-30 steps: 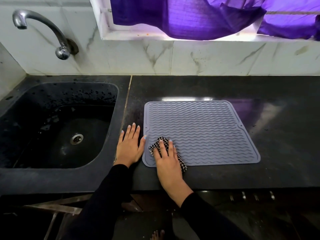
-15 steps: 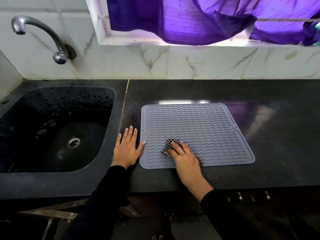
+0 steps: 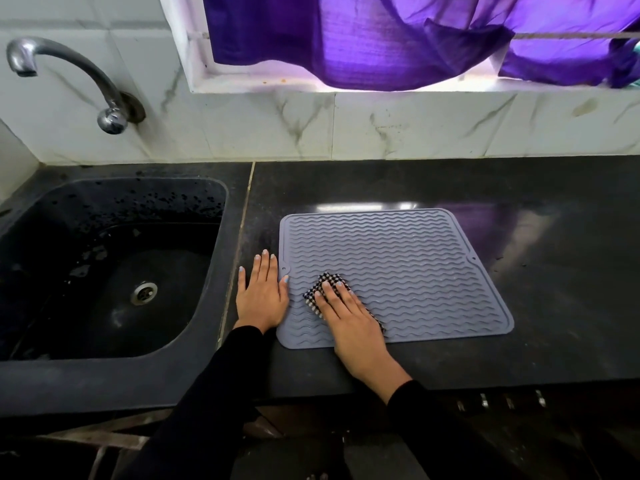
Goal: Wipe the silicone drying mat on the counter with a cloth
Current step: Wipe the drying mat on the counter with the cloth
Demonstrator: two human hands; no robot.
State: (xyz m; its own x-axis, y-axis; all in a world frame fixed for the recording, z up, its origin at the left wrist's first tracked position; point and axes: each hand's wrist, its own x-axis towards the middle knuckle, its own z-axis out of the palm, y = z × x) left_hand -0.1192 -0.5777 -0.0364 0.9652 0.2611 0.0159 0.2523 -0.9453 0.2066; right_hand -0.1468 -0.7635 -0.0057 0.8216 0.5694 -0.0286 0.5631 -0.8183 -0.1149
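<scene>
A grey silicone drying mat (image 3: 408, 265) with wavy ridges lies flat on the black counter (image 3: 554, 237). My right hand (image 3: 349, 317) presses a black-and-white checked cloth (image 3: 320, 289) onto the mat's near left part with straight fingers. Most of the cloth is hidden under the palm. My left hand (image 3: 261, 294) rests flat on the counter beside the mat's left edge, its thumb tip touching that edge.
A black sink (image 3: 104, 271) with a metal drain sits left of the counter, under a curved metal tap (image 3: 69, 77). A marble backsplash runs behind. Purple curtains (image 3: 381, 39) hang in the window above. The counter's front edge is near my wrists.
My right hand slid the cloth right across the mat, then back left toward the mat's near left part. The left hand stayed beside the mat's edge.
</scene>
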